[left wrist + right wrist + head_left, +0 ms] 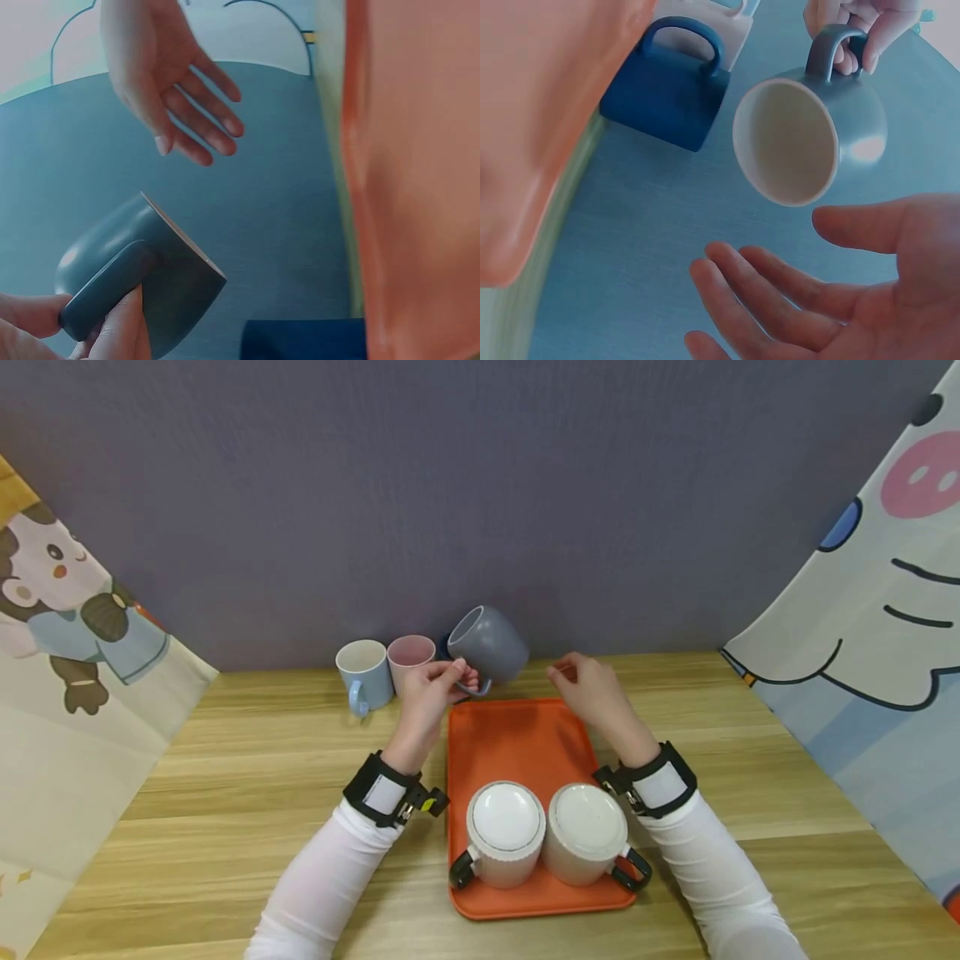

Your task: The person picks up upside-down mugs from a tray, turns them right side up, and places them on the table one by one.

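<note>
My left hand (427,702) pinches the handle of a grey mug (498,647), which is tilted in the air beyond the tray's far edge. Its pale inside shows in the right wrist view, and nothing is seen in it. To the right of the mug is my right hand (596,693), apart from it and holding nothing. In the right wrist view the right hand's fingers (780,315) are spread and loosely bent below the mug's rim. A dark blue mug (667,90) stands near the grey one; in the head view it is mostly hidden.
An orange tray (517,743) lies on the wooden table (300,793). Two white mugs with black handles, one on the left (506,827) and one on the right (585,827), sit upside down at its near end. A light blue mug (367,681) and a pink mug (401,664) stand upright by the grey wall.
</note>
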Demonstrator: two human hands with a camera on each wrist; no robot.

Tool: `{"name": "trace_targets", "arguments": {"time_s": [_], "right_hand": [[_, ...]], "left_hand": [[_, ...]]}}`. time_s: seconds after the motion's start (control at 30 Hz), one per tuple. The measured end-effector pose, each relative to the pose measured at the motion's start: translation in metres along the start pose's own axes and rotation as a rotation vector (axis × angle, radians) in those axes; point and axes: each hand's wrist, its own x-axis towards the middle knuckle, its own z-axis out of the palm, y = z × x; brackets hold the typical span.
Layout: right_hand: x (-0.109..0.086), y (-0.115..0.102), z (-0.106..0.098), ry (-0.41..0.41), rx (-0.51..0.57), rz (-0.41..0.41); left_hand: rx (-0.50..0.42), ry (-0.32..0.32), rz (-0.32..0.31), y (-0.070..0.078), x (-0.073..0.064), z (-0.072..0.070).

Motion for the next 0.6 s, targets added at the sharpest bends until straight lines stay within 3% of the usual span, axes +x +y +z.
{"name": "trace_targets", "arguments": {"time_s": [0.6], "right_hand": [[0.001, -0.013, -0.007, -0.033, 0.023, -0.011]], "left_hand": [[-0.131, 0.041, 0.022, 0.024, 0.008, 0.013]]}}
